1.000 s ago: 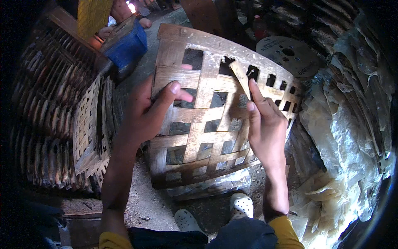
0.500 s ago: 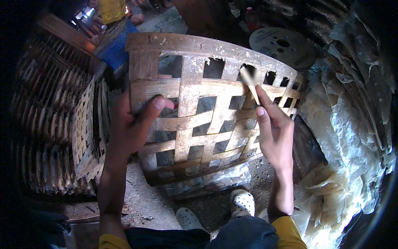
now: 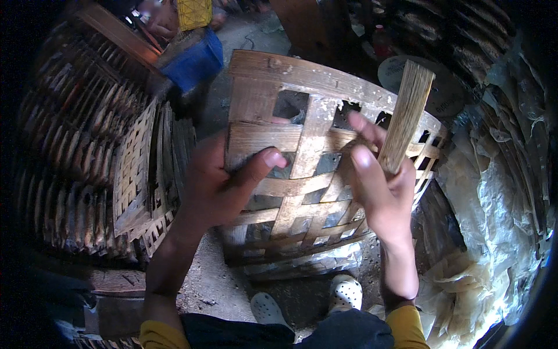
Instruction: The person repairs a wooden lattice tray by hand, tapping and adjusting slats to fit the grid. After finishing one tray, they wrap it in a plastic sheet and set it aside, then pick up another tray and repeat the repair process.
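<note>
My left hand [image 3: 224,186] grips the left edge of a woven bamboo lattice panel [image 3: 308,136], thumb in front and fingers behind, partly seen through an opening. The panel tilts up in front of me and has a flat, worn rim along its top. In my right hand [image 3: 386,200] is a flat wooden stick [image 3: 407,110], clasped at its lower end and standing up across the panel's right part. The thumb and forefinger of that hand reach toward a strip below the rim. Whether they pinch anything there is blurred.
Stacked drying racks [image 3: 64,145] fill the left, with lattice panels [image 3: 135,168] leaning beside them. Crumpled translucent plastic sheets [image 3: 488,203] hang at right. Behind the panel are a blue crate [image 3: 195,61], a yellow crate [image 3: 193,13] and a round disc [image 3: 444,96]. A person sits at far left.
The wooden stick has swung from a blurred, end-on slant to upright, its broad side showing. My right forefinger now stretches toward the lattice. The whole scene has shifted rightward; my left hand keeps its grip.
</note>
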Demonstrator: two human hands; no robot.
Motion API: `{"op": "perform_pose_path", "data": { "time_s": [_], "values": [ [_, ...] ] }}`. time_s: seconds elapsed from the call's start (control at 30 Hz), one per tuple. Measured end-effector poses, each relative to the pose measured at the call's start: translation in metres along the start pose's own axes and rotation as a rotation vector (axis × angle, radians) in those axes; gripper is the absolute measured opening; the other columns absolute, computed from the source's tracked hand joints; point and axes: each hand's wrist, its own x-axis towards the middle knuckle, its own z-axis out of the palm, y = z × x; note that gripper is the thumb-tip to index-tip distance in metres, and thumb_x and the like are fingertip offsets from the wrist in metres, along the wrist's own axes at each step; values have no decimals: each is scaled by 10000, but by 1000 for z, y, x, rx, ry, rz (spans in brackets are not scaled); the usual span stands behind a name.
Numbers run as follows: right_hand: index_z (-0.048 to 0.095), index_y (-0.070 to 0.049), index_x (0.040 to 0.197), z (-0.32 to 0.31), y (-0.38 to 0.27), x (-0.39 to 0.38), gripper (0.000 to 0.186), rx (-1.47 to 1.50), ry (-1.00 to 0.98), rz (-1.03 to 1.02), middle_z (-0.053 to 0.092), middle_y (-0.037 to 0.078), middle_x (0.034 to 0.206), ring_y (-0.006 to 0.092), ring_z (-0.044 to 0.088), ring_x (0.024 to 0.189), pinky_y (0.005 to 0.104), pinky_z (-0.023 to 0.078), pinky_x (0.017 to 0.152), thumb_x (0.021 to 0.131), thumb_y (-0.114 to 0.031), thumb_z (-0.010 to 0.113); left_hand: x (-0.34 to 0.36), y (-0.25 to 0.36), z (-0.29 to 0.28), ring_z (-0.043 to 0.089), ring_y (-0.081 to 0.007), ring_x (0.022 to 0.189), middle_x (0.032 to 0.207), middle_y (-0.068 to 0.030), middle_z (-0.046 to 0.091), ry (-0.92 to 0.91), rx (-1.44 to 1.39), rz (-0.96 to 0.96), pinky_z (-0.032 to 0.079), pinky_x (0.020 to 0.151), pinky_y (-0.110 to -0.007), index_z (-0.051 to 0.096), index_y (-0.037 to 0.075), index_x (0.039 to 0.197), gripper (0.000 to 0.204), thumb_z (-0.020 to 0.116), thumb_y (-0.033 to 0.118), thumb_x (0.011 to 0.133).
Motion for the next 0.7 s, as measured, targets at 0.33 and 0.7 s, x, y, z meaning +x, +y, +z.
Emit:
{"op": "perform_pose_path", "data": {
  "time_s": [0.33,0.7],
  "values": [
    [724,31,954,17,-6,33,299,-293,210,-160,561,-17,598,52,467,561,259,342,514,996,-265,706,6,0,2,726,-159,851,909,-95,756,-3,97,102,554,793,-325,678,10,1184,255,688,161,979],
    [709,-25,967,-54,35,-15,258,-294,495,-52,459,-80,631,-3,374,579,208,256,531,1024,-264,633,1,-6,-1,732,-158,838,909,-104,765,34,60,-16,552,783,-315,663,-7,1183,278,670,195,993]
  ]
}}
